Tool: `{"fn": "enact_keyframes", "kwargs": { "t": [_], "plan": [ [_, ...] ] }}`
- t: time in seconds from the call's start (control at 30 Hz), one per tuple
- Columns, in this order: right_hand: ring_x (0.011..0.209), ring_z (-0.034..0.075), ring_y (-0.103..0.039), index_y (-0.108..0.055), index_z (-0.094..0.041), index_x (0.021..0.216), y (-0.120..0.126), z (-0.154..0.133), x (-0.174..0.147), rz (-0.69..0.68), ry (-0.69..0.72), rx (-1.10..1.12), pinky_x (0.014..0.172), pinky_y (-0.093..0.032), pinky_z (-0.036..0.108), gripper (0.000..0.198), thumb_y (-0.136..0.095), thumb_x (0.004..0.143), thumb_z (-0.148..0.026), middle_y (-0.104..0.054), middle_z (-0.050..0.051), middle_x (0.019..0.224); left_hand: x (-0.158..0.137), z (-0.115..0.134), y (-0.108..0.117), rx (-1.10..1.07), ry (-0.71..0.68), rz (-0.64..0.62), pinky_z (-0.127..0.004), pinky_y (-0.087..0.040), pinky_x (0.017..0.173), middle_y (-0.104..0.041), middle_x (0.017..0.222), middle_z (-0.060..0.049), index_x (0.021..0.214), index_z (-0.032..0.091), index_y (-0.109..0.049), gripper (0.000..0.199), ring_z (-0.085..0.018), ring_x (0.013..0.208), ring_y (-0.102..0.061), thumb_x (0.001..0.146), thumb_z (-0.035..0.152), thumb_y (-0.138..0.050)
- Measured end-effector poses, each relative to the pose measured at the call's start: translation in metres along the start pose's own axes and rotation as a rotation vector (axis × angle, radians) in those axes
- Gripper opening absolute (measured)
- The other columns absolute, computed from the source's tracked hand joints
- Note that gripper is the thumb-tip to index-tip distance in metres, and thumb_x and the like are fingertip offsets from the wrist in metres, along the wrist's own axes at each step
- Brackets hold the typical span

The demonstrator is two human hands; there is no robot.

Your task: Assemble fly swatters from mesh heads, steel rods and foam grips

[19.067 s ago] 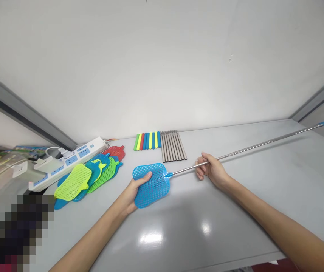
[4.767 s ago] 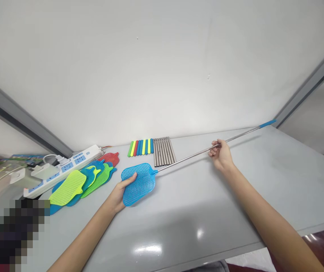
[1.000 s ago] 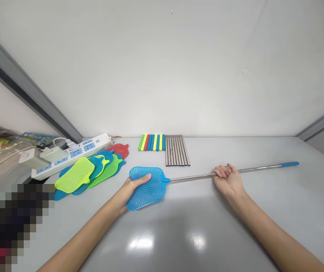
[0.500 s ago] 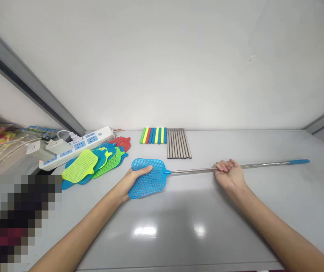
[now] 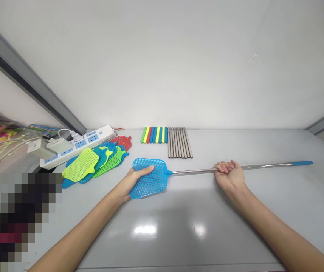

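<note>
A blue fly swatter (image 5: 152,181) with a long metal rod is held level above the grey table. My left hand (image 5: 135,179) grips its mesh head, thumb on top and the other fingers hidden underneath. Farther right, my right hand (image 5: 230,173) is closed around the metal rod (image 5: 194,171), palm up. Past that hand the rod runs on to a blue handle grip (image 5: 302,163) at the far right. Behind the swatter lie a row of metal tubes (image 5: 179,142) and a row of coloured handle grips (image 5: 154,135). Several loose swatter heads (image 5: 81,166) overlap at the left.
A white power strip (image 5: 78,145) with plugged-in adapters lies behind the swatter heads. Plastic-wrapped colourful items (image 5: 1,136) sit at the far left. A pale wall (image 5: 179,68) rises along the back edge of the grey table (image 5: 173,241).
Both hands keep their holds on the swatter. Its handle end has shifted very slightly to the right, and the whole view has moved a little.
</note>
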State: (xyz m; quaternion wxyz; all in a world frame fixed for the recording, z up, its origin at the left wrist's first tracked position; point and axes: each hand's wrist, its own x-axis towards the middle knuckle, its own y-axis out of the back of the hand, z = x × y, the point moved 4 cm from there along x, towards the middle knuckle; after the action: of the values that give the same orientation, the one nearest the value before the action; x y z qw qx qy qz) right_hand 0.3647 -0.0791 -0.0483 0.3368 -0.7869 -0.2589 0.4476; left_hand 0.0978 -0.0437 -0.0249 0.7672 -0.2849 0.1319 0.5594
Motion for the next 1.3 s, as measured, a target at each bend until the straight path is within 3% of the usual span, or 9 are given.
{"fn": "enact_keyframes", "kwargs": {
  "t": [0.37,1.3],
  "plan": [
    [0.031,0.006,-0.018,-0.014,-0.018,0.054,-0.0010,0.0016,-0.0025,0.021,0.011,-0.002,0.030,-0.020,0.017,0.028,-0.034,0.074,-0.013,-0.014,-0.008,0.040,-0.0014,0.0009,-0.0024,0.018,-0.015,0.015,-0.035,-0.052,0.067,-0.068,0.080,-0.008,0.088,0.014,-0.060,0.026,-0.023,0.071,-0.064,0.066,0.027,-0.063],
    [0.030,0.004,-0.019,-0.013,-0.018,0.055,-0.0019,0.0030,-0.0031,-0.027,0.031,-0.077,0.031,-0.021,0.016,0.028,-0.030,0.076,-0.016,-0.014,-0.009,0.041,-0.0054,-0.0035,-0.0049,0.094,-0.075,0.065,-0.037,-0.050,0.073,-0.065,0.092,-0.009,0.092,0.015,-0.057,0.036,-0.026,0.085,-0.060,0.063,0.034,-0.064]
  ]
}}
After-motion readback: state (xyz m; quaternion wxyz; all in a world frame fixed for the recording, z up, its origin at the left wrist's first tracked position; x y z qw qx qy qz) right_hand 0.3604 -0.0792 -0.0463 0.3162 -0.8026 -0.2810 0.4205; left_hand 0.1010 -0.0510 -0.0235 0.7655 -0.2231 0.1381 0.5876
